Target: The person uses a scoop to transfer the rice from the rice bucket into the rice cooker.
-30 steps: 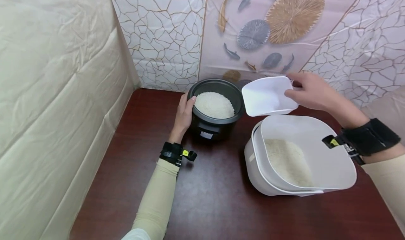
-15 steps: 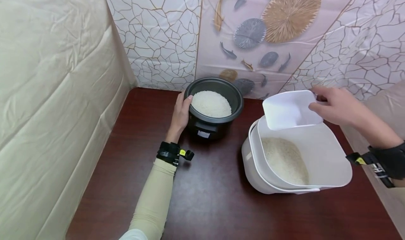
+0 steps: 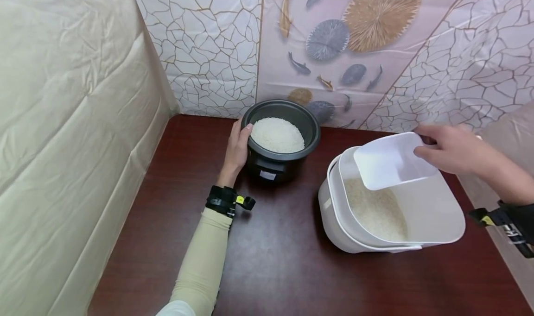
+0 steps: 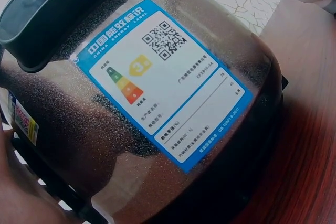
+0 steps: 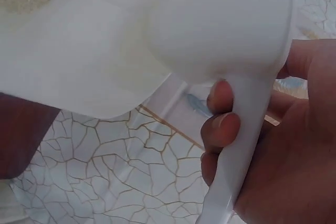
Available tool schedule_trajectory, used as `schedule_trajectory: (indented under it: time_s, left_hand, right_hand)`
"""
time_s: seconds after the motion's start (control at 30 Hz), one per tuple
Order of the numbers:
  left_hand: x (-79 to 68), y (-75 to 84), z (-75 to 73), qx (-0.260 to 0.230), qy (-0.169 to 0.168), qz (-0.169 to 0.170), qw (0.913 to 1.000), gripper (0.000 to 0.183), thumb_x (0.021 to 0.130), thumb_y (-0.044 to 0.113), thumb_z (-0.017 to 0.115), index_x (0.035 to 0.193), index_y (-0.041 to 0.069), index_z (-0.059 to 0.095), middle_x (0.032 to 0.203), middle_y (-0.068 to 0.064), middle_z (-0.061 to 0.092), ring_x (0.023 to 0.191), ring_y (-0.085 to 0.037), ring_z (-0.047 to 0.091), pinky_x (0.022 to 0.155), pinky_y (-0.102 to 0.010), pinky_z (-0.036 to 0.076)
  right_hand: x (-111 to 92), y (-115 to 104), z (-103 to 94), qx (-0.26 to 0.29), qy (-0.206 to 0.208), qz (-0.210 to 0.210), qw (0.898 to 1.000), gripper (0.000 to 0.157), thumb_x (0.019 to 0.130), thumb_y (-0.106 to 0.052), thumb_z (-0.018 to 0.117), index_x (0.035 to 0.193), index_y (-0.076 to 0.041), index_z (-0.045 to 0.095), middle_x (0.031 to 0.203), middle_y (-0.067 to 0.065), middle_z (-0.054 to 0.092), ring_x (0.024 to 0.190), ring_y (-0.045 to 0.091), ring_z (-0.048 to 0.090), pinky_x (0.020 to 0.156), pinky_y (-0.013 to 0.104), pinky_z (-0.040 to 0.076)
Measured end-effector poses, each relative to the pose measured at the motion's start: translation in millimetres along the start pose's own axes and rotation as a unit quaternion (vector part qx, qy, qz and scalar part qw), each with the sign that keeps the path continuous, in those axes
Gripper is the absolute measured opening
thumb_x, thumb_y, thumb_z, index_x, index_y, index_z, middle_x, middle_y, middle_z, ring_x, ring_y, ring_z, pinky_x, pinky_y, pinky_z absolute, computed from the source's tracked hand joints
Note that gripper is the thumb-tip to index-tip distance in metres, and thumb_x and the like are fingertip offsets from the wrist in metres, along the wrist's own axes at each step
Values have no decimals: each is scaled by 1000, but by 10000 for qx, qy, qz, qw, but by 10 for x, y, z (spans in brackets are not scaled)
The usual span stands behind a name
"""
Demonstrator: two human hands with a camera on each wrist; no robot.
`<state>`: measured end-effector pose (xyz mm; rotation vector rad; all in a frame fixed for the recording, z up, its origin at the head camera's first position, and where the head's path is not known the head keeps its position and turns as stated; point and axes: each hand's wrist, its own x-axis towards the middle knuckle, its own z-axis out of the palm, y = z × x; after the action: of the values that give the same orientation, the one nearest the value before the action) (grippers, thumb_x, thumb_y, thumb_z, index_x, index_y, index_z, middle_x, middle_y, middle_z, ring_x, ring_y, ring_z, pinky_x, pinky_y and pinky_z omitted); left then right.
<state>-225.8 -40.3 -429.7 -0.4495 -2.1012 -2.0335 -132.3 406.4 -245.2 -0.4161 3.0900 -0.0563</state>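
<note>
- Scoop [image 3: 394, 161] and right hand [image 3: 452, 149] have gone right and down: a second ago the scoop was beside the rim of the cooker [image 3: 288, 167], now it is tilted over the far side of the bin [image 3: 434, 209]. Whether it touches the bin I cannot tell.
- What that means, I judge: the work has shifted from cooker to bin, since no rice shows in the scoop.
- Nearest, a sleeve [image 3: 202, 260] reaches over the bench [image 3: 271, 260] and ends at a black wrist band [image 3: 221, 201].
- Next, the bin stands by the right edge of the bench, with loose rice [image 3: 375, 218] lying on its floor.
- Above the bin's far side, the right hand has its fingers curled around the scoop's handle [image 5: 239, 145], plain in the right wrist view.
- Farther off, the cooker stands near the far edge, well apart from the left edge, with heaped rice [image 3: 277, 135] inside and a label [image 4: 168, 87] on its front. It has hardly shifted.
- At its left side, the left hand [image 3: 237, 149] grips the cooker, thumb on the rim.
- Farthest, a patterned wall cloth [image 3: 212, 52] hangs behind the far edge.
</note>
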Motion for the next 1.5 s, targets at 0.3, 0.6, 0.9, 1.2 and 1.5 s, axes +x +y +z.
schedule_trajectory:
  time_s: [0.3,0.6,0.9,1.2,1.5]
  left_hand:
    - [68,-302,35,72,202,68,9997,57,110,47,41,161,23,47,152,-9,49,136,-22,46,116,-48,34]
    - [77,-284,46,58,190,131,9997,58,109,50,41,160,23,48,151,-9,49,135,-21,46,115,-47,35]
    - [94,-261,33,57,208,134,9997,55,111,40,41,162,18,46,154,-12,47,139,-25,44,117,-48,34]
    - [74,-298,42,137,273,73,9995,58,109,50,42,159,21,50,149,-6,51,136,-17,47,115,-42,36]
    - [72,-290,47,129,269,65,9995,58,109,49,42,159,20,50,149,-7,51,135,-18,48,115,-42,37]
  right_hand:
    - [-24,-72,0,-470,-363,-165,9981,32,97,-20,67,120,2,63,67,1,49,63,25,48,61,45,42]
    - [-160,-289,18,-1357,-457,-374,9890,17,92,-14,65,96,1,59,66,3,59,62,32,62,61,60,45]
    - [-195,-413,147,-1479,-701,-261,9862,39,91,-17,75,105,9,50,69,9,61,71,35,68,75,59,41]
    - [-295,-465,232,-1963,-693,-618,9761,46,81,-13,85,110,13,60,80,9,65,73,32,65,64,53,46]
    - [-360,-598,351,-2104,332,-768,9740,21,82,5,68,72,-1,50,62,12,55,54,35,57,53,49,40]
